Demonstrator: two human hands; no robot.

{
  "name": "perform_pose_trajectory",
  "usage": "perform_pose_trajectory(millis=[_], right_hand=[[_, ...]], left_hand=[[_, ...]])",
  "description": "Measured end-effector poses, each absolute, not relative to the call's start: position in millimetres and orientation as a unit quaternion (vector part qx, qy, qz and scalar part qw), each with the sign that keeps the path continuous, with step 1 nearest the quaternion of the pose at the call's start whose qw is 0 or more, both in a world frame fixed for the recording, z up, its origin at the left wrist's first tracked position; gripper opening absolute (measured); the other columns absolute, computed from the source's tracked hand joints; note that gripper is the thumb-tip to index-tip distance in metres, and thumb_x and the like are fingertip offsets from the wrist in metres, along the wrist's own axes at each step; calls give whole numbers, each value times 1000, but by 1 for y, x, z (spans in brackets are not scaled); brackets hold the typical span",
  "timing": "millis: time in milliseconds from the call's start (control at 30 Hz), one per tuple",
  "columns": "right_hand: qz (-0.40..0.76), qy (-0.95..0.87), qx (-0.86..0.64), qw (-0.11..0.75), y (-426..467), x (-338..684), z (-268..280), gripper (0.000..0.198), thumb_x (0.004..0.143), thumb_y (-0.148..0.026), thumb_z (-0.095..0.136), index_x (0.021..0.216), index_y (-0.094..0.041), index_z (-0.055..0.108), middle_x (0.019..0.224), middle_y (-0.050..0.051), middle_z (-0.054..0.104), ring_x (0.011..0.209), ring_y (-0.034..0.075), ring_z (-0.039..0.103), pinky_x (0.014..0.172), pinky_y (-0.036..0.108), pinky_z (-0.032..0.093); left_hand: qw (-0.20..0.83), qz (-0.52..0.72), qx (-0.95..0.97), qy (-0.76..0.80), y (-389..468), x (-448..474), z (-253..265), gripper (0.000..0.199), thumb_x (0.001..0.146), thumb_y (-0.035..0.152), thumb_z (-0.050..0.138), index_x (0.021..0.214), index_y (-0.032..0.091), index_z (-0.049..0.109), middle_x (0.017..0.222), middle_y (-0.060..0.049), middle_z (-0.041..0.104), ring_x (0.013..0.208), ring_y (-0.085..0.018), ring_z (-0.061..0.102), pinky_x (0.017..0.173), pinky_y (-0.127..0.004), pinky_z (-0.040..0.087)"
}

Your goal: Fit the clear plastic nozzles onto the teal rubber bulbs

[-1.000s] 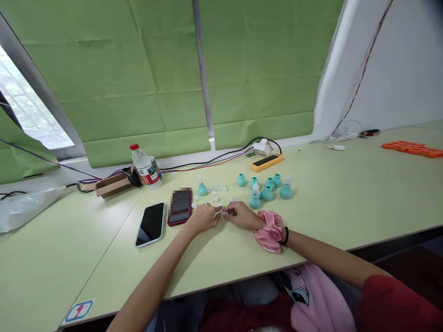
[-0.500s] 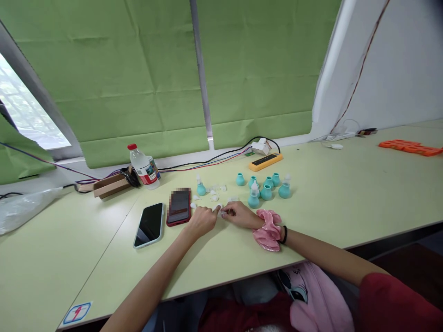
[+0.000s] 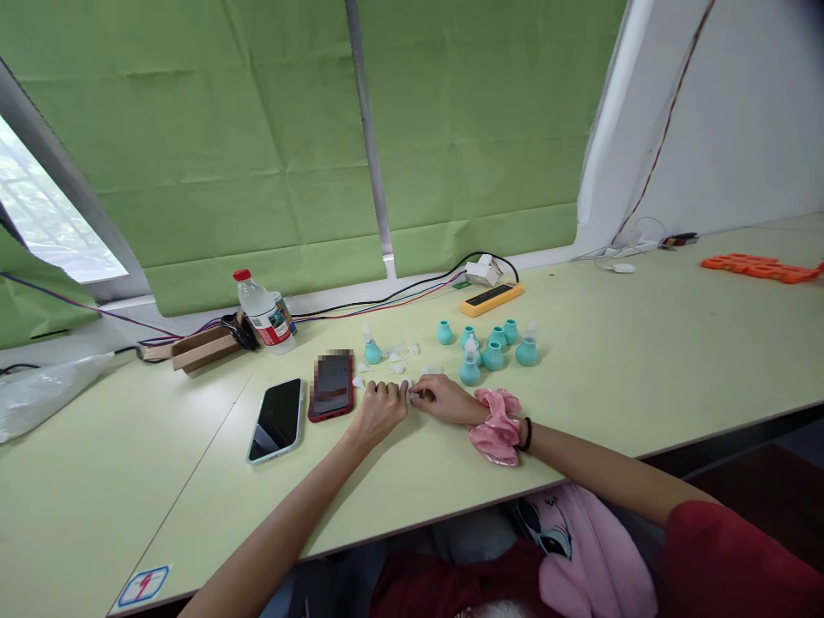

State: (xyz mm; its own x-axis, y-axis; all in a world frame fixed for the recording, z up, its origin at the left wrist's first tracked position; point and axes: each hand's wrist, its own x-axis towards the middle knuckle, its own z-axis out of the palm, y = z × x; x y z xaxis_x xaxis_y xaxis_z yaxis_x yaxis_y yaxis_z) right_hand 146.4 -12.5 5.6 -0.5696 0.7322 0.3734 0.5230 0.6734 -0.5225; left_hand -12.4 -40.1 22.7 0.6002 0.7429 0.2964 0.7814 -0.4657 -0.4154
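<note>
Head view | left hand (image 3: pixel 379 408), right hand (image 3: pixel 444 399): each grip pinching small translucent plastic piece (image 3: pixel 408 391) | rounded teal bulbs (image 3: pixel 493 355) near.

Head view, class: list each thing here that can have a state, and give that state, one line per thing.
Left hand: curled, fingertips on a small clear piece.
Right hand: curled, pinching the same small piece.
Water bottle: upright, red cap on.
Pale-cased phone: flat, screen dark.
Red-cased phone: flat, face up.
Teal bulbs: upright; some fitted with clear tips, some bare.
Cardboard box: lying open.
Pink scrunchie: on the right wrist.
</note>
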Motion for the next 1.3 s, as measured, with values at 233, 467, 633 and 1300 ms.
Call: perform_pose_trajectory(millis=[233, 467, 633, 1300], right_hand=[[175, -869, -359, 293, -14, 147, 6, 15, 75, -22, 48, 69, -14, 59, 64, 1, 50, 59, 9, 44, 56, 20, 32], [171, -873, -354, 290, -15, 147, 7, 14, 74, -22, 49, 74, -14, 61, 65, 1, 51, 61, 10, 45, 58, 20, 33], [177, -869, -350, 302, -15, 147, 7, 16, 75, -24, 48, 77, -14, 61, 65, 1, 52, 60, 9, 45, 57, 20, 33], [171, -870, -360, 291, -17, 146, 7, 19, 76, -24, 47, 82, -16, 63, 66, 1, 51, 63, 10, 45, 57, 20, 32]], left_hand=[[270, -56, -853, -444, -43, -11, 10, 35, 83, 9, 23, 110, 6, 45, 72, -14, 54, 66, -19, 52, 58, -32, 34], [141, -39, -855, -498, -35, -20, 14, 41, 76, 9, 34, 114, 18, 44, 73, -8, 60, 64, -16, 54, 55, -25, 34], [43, -121, -841, -526, -35, -24, 21, 41, 76, 13, 33, 114, 20, 46, 69, -5, 62, 59, -12, 53, 52, -21, 32], [142, -146, -868, -452, -33, -24, 9, 32, 70, 17, 37, 92, 14, 61, 53, -6, 60, 49, -16, 54, 49, -24, 35]])
